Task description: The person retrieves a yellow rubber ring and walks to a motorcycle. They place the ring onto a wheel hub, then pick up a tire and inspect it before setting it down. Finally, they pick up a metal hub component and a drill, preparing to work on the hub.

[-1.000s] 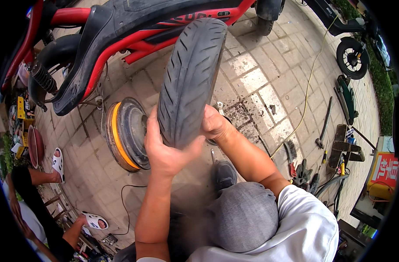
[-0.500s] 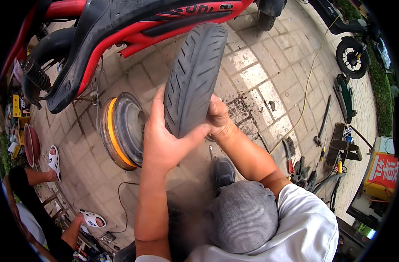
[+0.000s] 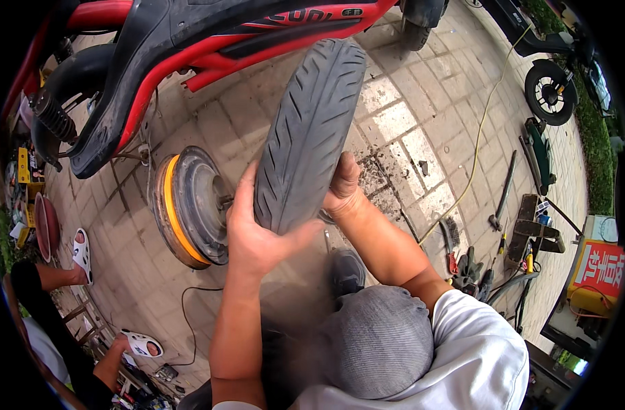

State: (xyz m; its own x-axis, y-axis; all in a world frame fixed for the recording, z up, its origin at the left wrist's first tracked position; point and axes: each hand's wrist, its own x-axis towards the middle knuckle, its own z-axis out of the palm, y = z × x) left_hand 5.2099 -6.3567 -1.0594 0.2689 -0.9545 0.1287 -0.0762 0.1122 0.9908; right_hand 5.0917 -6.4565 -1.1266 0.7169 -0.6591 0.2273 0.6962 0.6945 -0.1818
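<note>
Red-and-black scooter [image 3: 172,41] behind a lifted tyre [image 3: 310,133]

The treaded tyre tilts in front of the scooter, right of a yellow-banded wheel rim [image 3: 195,198]; the left hand [image 3: 253,236] and right hand [image 3: 343,190] grasp its opposite sides.

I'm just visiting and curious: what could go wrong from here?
The tyre might slip, since the left hand and right hand grip it only toward its lower end. If dropped, it could knock the yellow-banded wheel to its left, or perhaps land on the dark shoe nearby.
</note>
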